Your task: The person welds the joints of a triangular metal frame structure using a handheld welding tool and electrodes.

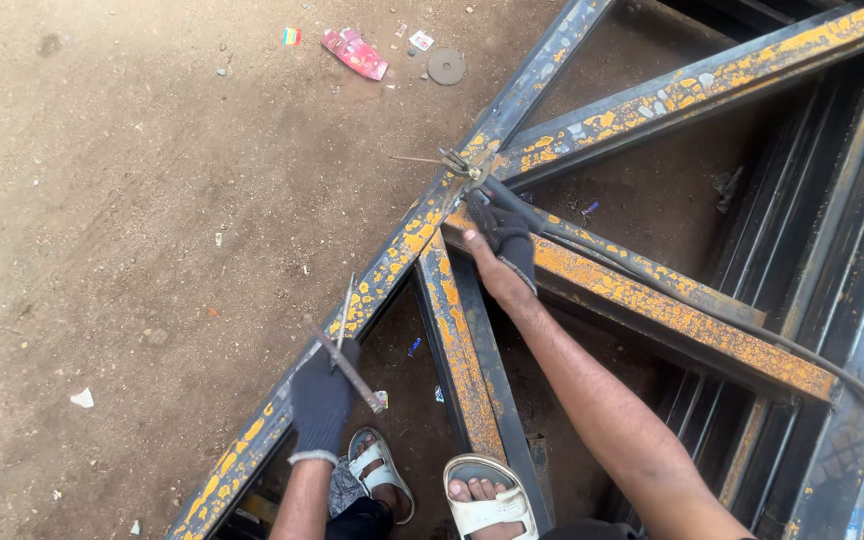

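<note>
A welded steel frame point(642, 295) of dark bars with flaking yellow paint lies on dirt ground. My right hand point(504, 232), in a dark glove, grips a welding electrode holder point(462, 165) at the joint where several bars meet; a thin rod sticks out to the left. A black cable point(812, 360) runs from it across the frame to the right. My left hand point(322, 400), also gloved, rests on the long diagonal bar point(392, 265) and holds thin metal rods point(350, 365). My feet in white sandals point(477, 500) stand inside the frame.
Bare dirt ground point(132, 220) spreads to the left, scattered with litter: a red wrapper point(355, 52), a round metal disc point(446, 66), small paper scraps. More dark steel bars point(832, 200) lie stacked on the right.
</note>
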